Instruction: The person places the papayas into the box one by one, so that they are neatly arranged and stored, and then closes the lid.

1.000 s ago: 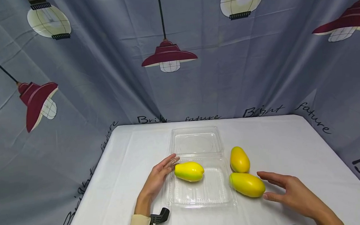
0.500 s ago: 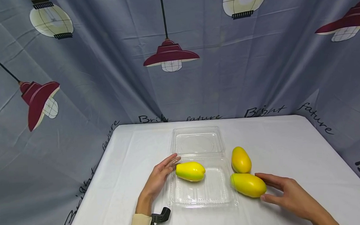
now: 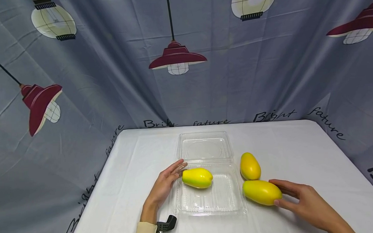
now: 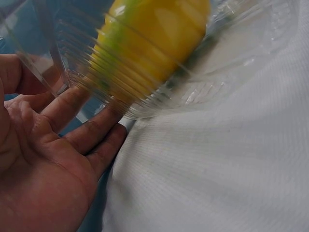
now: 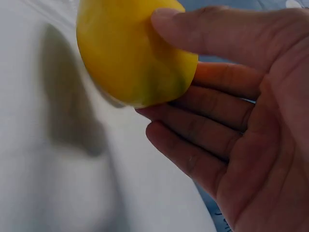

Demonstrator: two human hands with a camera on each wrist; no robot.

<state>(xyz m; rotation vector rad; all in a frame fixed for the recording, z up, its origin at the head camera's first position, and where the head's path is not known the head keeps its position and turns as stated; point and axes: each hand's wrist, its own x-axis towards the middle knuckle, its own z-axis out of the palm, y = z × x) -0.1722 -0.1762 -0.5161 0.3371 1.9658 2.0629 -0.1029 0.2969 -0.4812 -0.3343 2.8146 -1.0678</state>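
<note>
Judging by its shine, the near yellow fruit (image 3: 262, 192) right of the clear box (image 3: 225, 194) is probably light, stiff, kinda slippery, best held mid-body. Its right end's pinched by the right grip (image 3: 304, 201); the box's left side is touched by the relaxed left grip (image 3: 162, 185).

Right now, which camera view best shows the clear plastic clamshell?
The head view: the clamshell shows nearly whole, open, lid and base. The left wrist view shows only a ribbed part; the right wrist view, at most a blurred edge.
</note>
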